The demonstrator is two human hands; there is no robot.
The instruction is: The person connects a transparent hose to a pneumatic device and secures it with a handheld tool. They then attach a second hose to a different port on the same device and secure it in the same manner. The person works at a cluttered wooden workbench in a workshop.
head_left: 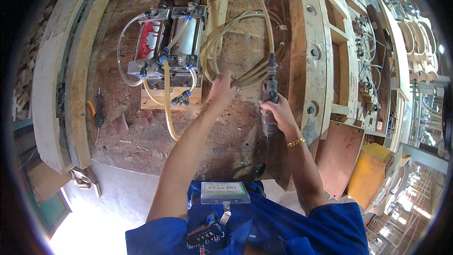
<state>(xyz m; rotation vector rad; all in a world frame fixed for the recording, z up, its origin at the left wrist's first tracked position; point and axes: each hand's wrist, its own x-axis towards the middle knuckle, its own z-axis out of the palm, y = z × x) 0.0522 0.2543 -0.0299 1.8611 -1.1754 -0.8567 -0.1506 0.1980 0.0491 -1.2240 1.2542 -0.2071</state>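
My right hand [280, 111] is wrapped round a dark, cylindrical air tool [269, 122]. A thin shaft points from the tool's lower end toward my body, and a yellowish hose joins its upper end. Left of it, my left hand [222, 89] has its fingers bent at the near edge of the coiled air hose [250, 76]; what they grip, if anything, is hidden. Farther left, two pneumatic cylinders, one red-marked [150, 38] and one silver [184, 37], sit side by side with blue fittings and clear tubes.
The worn wooden bench [141, 146] carries an orange-and-black hand tool [97, 113] at left. Long timber beams [78, 75] run along the left side. To the right are a beam with round holes [314, 53], wooden frames and a yellow object [370, 172].
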